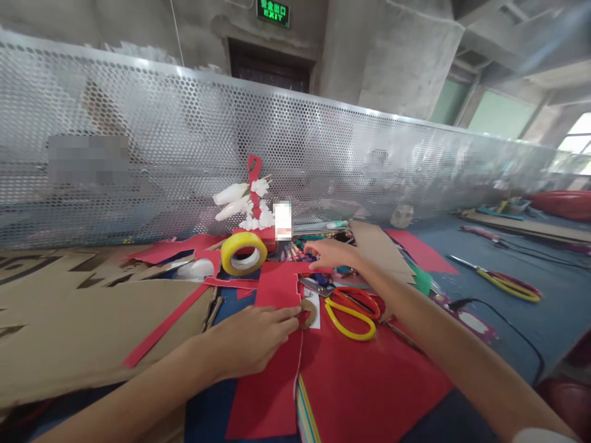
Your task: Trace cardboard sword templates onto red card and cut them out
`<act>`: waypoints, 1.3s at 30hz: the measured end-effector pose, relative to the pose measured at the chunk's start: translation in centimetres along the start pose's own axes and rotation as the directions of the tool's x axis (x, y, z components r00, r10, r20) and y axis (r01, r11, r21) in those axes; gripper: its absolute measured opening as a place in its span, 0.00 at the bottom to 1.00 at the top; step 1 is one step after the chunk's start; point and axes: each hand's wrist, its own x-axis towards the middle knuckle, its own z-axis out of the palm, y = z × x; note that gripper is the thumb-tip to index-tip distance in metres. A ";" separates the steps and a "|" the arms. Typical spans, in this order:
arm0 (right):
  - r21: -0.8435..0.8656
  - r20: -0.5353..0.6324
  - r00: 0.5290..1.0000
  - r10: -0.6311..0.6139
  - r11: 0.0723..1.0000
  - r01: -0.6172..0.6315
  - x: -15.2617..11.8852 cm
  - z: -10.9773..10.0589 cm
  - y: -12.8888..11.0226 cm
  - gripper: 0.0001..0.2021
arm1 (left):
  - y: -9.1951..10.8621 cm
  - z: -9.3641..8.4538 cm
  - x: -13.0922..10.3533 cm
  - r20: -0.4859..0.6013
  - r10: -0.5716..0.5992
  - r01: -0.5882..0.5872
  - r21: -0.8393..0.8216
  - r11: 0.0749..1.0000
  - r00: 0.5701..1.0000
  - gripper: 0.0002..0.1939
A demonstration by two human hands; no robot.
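Note:
My left hand (261, 335) rests over a red paper strip (272, 387), its fingertips on a small brown ring (309, 314) that lies partly over a white piece. Farther forward, my right hand (333, 254) reaches over a pile of small items, thumb and index finger apart, with nothing visible between them. Scissors with yellow and red handles (353, 326) lie on the red sheet (369, 381) below my right hand. A roll of yellow tape (244, 253) stands behind my left hand.
Cardboard (111, 326) covers the left side. White flowers with a red ribbon (255, 203) stand at a perforated metal screen (323, 154). More scissors (508, 286), a black cable (512, 326) and a glass jar (402, 215) are on the right.

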 end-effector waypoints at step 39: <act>-0.042 -0.040 0.921 -0.386 0.922 0.385 3.7 0.4 -2.0 0.11 | -0.2 -2.0 -0.2 0.092 -0.120 0.145 -0.339 0.930 0.988 0.16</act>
